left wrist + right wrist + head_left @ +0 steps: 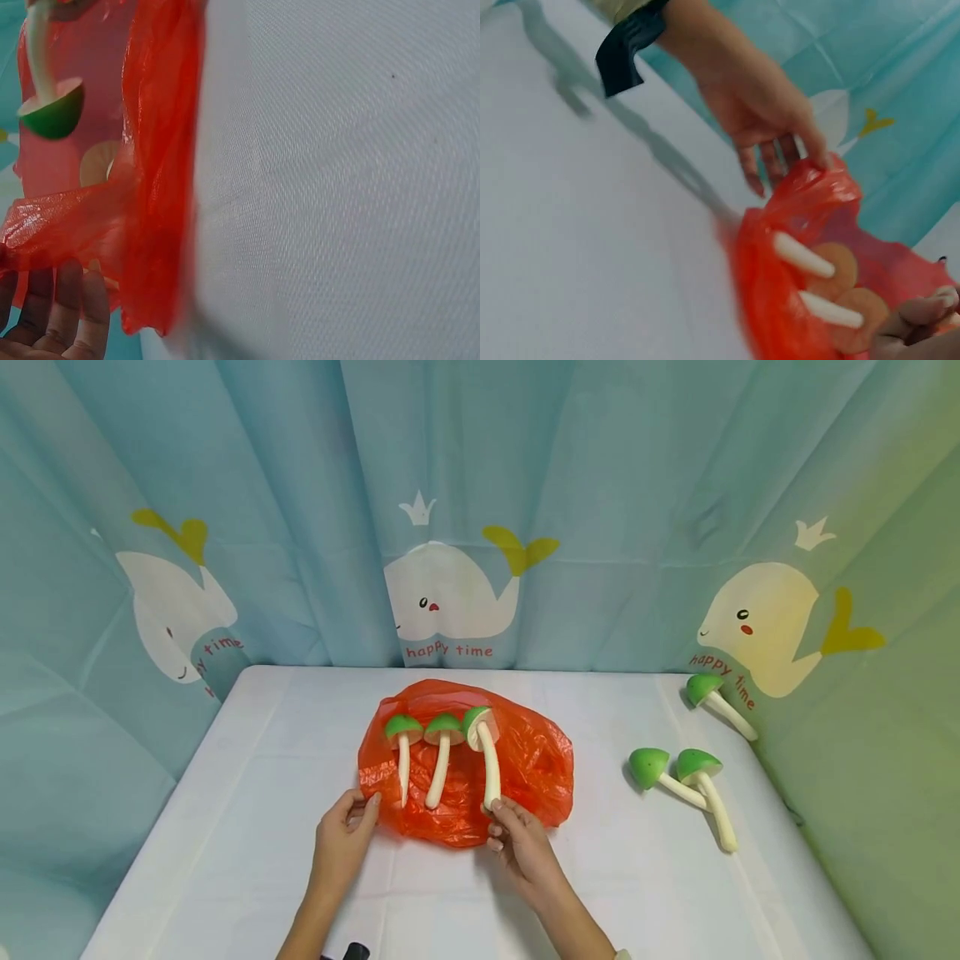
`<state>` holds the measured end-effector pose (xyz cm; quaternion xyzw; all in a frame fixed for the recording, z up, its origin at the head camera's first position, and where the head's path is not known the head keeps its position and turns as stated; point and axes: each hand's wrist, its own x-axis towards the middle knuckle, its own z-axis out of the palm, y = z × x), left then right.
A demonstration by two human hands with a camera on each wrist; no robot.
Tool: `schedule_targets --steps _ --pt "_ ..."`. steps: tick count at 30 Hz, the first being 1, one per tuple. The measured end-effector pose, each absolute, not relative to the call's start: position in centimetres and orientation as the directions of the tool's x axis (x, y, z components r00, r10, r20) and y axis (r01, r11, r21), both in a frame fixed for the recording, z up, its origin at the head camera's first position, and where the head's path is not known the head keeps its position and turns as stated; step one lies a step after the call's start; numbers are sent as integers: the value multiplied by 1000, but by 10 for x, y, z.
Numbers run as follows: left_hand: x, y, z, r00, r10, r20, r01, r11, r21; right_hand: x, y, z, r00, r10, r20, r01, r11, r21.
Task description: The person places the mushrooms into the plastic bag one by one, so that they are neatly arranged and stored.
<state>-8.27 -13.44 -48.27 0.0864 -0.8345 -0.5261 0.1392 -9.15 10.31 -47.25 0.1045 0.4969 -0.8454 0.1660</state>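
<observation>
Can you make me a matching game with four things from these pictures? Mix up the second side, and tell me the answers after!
Things:
1. left hand
2. right hand
3. plastic bag
4. curtain

Clues:
A. red and crinkly
B. holds the stem end of a green-capped mushroom
C. blue-green, with whales on it
D. pinches something red at its edge

Right pairs: 1-D, 2-B, 3-A, 4-C.
</observation>
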Motion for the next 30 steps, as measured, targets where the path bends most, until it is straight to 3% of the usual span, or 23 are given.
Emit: schedule_targets --steps 7,21,30 --pt "-83 -133 -483 -947 -289 139 8 413 911 -103 90 -485 -927 -15 -374 342 -444 -829" --pt "-84 -134 -484 -945 -297 133 14 372 928 -125 68 -495 -896 49 -441 341 -559 -756" --pt "-82 -135 -483 -944 -303 128 13 357 934 -126 59 -498 -886 67 -460 360 -525 -771"
